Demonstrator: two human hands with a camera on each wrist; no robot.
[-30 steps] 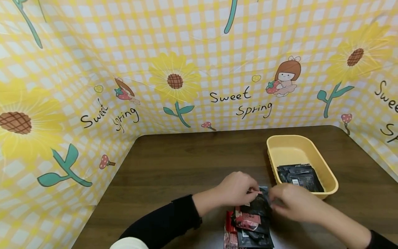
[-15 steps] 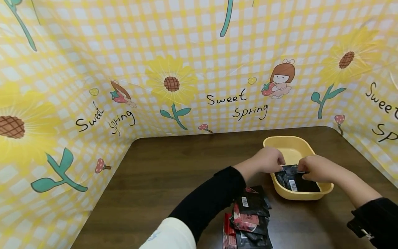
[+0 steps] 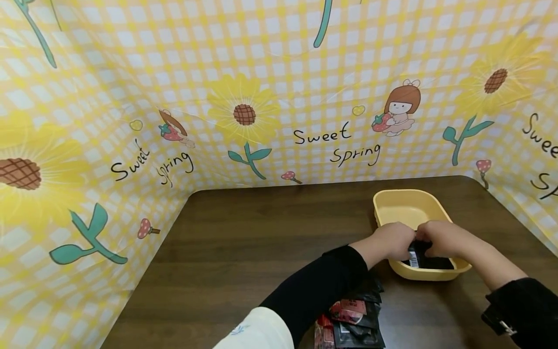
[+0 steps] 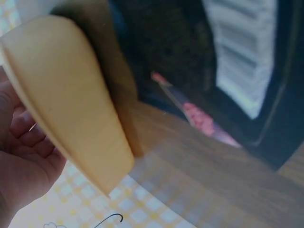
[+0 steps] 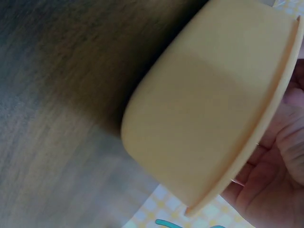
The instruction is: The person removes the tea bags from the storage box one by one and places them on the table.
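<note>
In the head view both hands reach into the yellow plastic basket (image 3: 403, 194). The left hand (image 3: 395, 240) comes in over its near left rim, fingers curled at the upper edge of a black sachet (image 3: 436, 263) with a white barcode label. Thumb and fingers of the right hand (image 3: 444, 238) pinch the same sachet close beside the left fingertips. Both hands hide much of the sachets beneath. In the wrist views the left hand (image 4: 28, 161) and the right hand (image 5: 273, 190) show curled fingers behind the basket wall; the fingertips are hidden.
A pile of black and red sachets (image 3: 358, 334) lies on the brown wooden table (image 3: 244, 271) in front of the basket, partly under the left sleeve (image 3: 318, 286). A yellow checked cloth (image 3: 279, 63) with flowers surrounds the table's back and sides.
Both hands moved from the sachet pile into the basket, bringing a black sachet with them. Since half a second ago the left hand has shifted right, closer to the right hand.
</note>
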